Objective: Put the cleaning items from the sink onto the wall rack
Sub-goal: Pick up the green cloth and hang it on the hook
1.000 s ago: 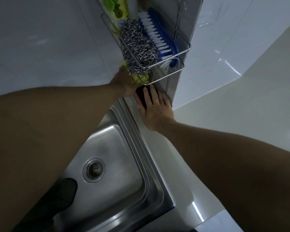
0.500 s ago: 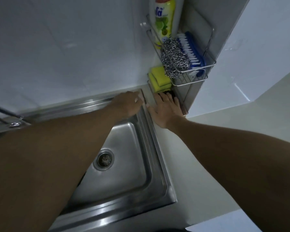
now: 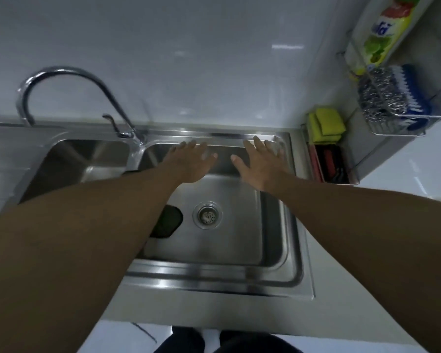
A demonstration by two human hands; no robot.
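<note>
Nothing is being held by the left hand (image 3: 191, 161) or the right hand (image 3: 259, 163): both are being stretched out flat, fingers spread, over the far wall of the sink (image 3: 239, 240). A dark, soft-looking cleaning item (image 3: 172, 220) is lying on the basin floor just left of the drain (image 3: 207, 215), partly hidden by the left forearm. At the far right, the wall rack (image 3: 397, 133) is being occupied by a steel scourer (image 3: 381, 98), a blue brush (image 3: 415, 90), a bottle (image 3: 382, 34) and, lower down, yellow sponges (image 3: 326, 123).

A dark item (image 3: 173, 220) in the sink (image 3: 278, 275) is partly hidden under the left forearm (image 3: 87, 238); kind indeterminate. The bottle (image 3: 382, 34) on the rack (image 3: 397, 133), far right, is cut by the top edge, its label blurred.
</note>
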